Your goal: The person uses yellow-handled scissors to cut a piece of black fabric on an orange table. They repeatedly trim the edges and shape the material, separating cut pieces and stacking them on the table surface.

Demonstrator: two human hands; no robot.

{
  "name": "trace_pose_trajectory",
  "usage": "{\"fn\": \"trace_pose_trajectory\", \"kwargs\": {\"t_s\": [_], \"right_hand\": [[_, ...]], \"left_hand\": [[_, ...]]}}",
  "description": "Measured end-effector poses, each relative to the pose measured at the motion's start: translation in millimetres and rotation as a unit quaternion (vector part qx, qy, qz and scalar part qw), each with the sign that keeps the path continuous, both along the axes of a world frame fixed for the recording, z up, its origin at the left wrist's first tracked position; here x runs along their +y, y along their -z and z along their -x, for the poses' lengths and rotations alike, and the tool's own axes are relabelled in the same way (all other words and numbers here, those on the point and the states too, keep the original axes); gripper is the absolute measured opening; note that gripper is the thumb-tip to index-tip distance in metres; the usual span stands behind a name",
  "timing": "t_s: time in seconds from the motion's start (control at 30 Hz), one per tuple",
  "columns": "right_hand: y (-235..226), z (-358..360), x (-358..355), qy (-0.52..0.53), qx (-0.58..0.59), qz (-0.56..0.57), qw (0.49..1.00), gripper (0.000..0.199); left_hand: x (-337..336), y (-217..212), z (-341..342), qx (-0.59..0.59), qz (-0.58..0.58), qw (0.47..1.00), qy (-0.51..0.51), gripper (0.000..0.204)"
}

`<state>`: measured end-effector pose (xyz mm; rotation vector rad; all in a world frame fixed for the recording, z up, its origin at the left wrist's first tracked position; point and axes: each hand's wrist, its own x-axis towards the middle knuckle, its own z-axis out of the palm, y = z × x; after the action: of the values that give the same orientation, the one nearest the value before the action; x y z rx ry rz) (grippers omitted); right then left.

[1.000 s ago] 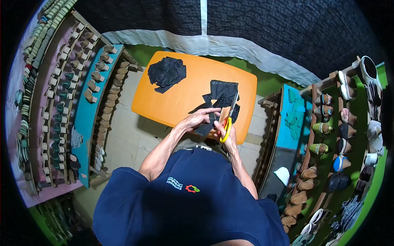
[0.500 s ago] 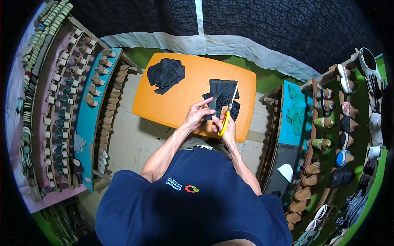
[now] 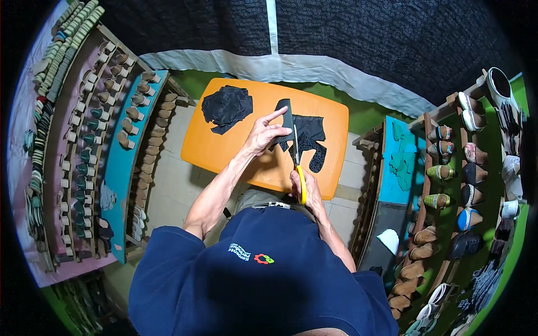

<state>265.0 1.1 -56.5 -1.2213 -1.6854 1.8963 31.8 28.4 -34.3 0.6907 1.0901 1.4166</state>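
Observation:
Over the front of the orange table (image 3: 263,168), my left hand (image 3: 263,134) pinches a dark strip of material (image 3: 287,119) between thumb and fingers, holding it raised and tilted. My right hand (image 3: 307,189) grips yellow-handled scissors (image 3: 303,185), whose blades point away from me and lie along the right edge of the strip. Whether the blades are closed on the strip I cannot tell. Beneath and to the right lie a flat black piece (image 3: 310,127) and dark patterned cut pieces (image 3: 317,157). A loose pile of black pieces (image 3: 227,108) rests at the table's far left.
Racks with rows of shoe forms (image 3: 89,154) stand on the left beside a blue shelf (image 3: 115,179). On the right are a blue-topped shelf (image 3: 395,185) with green scraps and racks of shoes (image 3: 441,172). A dark patterned curtain (image 3: 358,45) hangs behind the table.
My left hand has lifted the dark strip up and away from the pieces on the table. My right hand has brought the scissors left and nearer me, against the strip's edge.

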Motion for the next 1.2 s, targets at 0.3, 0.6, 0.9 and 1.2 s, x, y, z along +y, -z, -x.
{"fn": "trace_pose_trajectory", "kwargs": {"t_s": [0.3,0.6,0.9,1.2], "right_hand": [[1.1,-4.6,9.8,-0.004,-0.002,-0.032,0.999,0.051],[14.8,-5.1,14.8,0.028,0.001,-0.05,0.998,0.051],[-3.1,-5.5,14.5,0.059,0.006,0.031,0.998,0.051],[0.5,-3.9,19.1,0.04,0.015,0.002,0.999,0.05]], "left_hand": [[3.9,-10.4,-11.6,0.022,0.009,1.0,0.004,0.077],[10.1,-11.5,-12.1,-0.001,0.009,1.0,0.0,0.078],[13.4,-11.8,-12.9,0.005,0.01,1.0,0.0,0.078],[10.0,-4.4,-16.3,-0.004,0.012,1.0,0.02,0.077]]}}
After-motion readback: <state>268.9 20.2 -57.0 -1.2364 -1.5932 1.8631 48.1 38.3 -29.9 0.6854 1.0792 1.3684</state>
